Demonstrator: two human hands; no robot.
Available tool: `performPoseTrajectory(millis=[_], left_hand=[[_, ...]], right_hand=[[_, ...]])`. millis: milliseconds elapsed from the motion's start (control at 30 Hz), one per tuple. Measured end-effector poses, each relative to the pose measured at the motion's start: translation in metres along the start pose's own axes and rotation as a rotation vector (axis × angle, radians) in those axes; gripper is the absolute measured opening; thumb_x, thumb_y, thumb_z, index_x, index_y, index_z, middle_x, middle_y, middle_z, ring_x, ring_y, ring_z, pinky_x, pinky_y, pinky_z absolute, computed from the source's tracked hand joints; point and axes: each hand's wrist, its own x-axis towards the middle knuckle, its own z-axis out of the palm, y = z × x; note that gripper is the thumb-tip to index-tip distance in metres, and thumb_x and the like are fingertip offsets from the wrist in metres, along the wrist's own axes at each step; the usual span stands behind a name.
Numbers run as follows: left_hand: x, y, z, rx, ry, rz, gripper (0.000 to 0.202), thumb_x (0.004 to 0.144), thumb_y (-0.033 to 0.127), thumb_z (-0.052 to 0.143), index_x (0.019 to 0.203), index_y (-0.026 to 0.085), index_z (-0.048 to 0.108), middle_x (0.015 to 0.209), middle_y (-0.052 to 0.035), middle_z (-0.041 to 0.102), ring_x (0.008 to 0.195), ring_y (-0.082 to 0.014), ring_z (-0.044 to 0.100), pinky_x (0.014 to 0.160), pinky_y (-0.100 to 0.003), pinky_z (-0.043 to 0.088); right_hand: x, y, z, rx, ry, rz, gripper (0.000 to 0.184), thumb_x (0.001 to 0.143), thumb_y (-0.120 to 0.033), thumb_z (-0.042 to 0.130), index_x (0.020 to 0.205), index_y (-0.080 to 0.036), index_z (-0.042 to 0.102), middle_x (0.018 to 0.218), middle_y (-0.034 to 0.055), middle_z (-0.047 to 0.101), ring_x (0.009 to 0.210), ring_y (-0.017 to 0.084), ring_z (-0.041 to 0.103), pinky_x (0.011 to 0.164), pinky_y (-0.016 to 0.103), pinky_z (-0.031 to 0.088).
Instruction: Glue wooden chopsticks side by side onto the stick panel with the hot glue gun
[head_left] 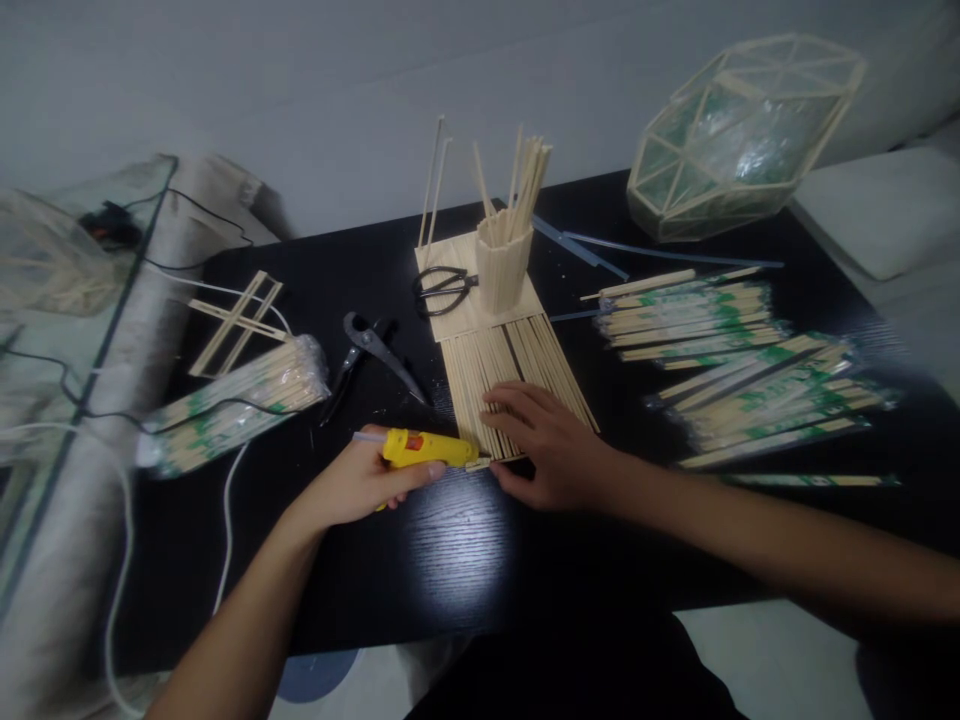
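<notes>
My left hand (pixel 360 485) is closed round a yellow hot glue gun (pixel 424 449), a glue stick poking out of its rear. The nozzle points right, at the near end of a row of wooden chopsticks (pixel 487 365) laid side by side. Over the right part of that row lies my right hand (pixel 551 440), fingers spread and resting on the sticks near their front edge. Beyond the row is a flat wooden panel (pixel 450 255) carrying a stick-built holder (pixel 501 270) full of upright chopsticks, with black-handled scissors (pixel 442 290) beside it.
Pliers (pixel 375 350) and a wrapped chopstick pack (pixel 236 405) lie to the left, with a cord crossing the pack. More wrapped chopsticks (pixel 772 400) are on the right. A faceted stick-frame form (pixel 742 140) stands at the back right. Clear glue sticks (pixel 577 245) lie behind the row.
</notes>
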Motion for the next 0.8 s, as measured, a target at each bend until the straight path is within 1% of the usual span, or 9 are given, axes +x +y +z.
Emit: performPoseTrajectory(millis=[233,367,467,667,800], left_hand=[[0.001,-0.0015,0.0008,0.02,0.074,0.016,0.031,0.087,0.046,0.083,0.078,0.017,0.075,0.052,0.0044,0.059,0.043,-0.009,0.054,0.036,-0.015,0.04],[-0.0002,-0.003,-0.0004,0.013,0.038,0.003,0.031,0.087,0.046,0.083,0.081,0.017,0.076,0.054,0.0042,0.059,0.043,-0.0094,0.055,0.036,-0.015,0.041],[-0.0007,-0.0041,-0.0006,0.018,0.019,0.006,0.031,0.087,0.046,0.083,0.083,0.016,0.077,0.055,0.0039,0.06,0.043,-0.0096,0.056,0.036,-0.016,0.041],[0.0008,-0.0028,0.0013,0.027,0.077,0.039,0.032,0.088,0.048,0.082,0.089,0.016,0.079,0.053,0.0048,0.059,0.042,-0.0097,0.054,0.035,-0.016,0.04],[0.0004,-0.003,0.0012,0.055,0.073,0.017,0.032,0.089,0.047,0.081,0.091,0.015,0.079,0.052,0.005,0.058,0.042,-0.0097,0.055,0.036,-0.015,0.041]], right_hand=[[-0.001,0.0009,0.0012,-0.032,0.013,-0.014,0.041,0.094,-0.027,0.07,0.132,-0.015,0.063,0.139,0.0222,0.065,0.14,0.041,0.059,0.116,0.063,0.057],[-0.0006,0.0007,0.0004,-0.038,0.005,-0.013,0.04,0.094,-0.028,0.069,0.132,-0.016,0.063,0.14,0.0217,0.065,0.14,0.04,0.059,0.117,0.064,0.057],[-0.0002,0.0003,-0.0006,-0.048,0.0,-0.01,0.039,0.094,-0.028,0.068,0.131,-0.015,0.063,0.14,0.021,0.065,0.14,0.04,0.059,0.118,0.062,0.056],[-0.0009,0.0009,0.001,-0.028,0.01,-0.017,0.04,0.094,-0.027,0.069,0.132,-0.015,0.063,0.139,0.0216,0.065,0.14,0.04,0.059,0.117,0.063,0.057],[-0.001,0.0014,0.0019,-0.013,0.015,-0.019,0.042,0.093,-0.025,0.071,0.133,-0.014,0.064,0.139,0.0228,0.065,0.14,0.04,0.059,0.116,0.064,0.056]])
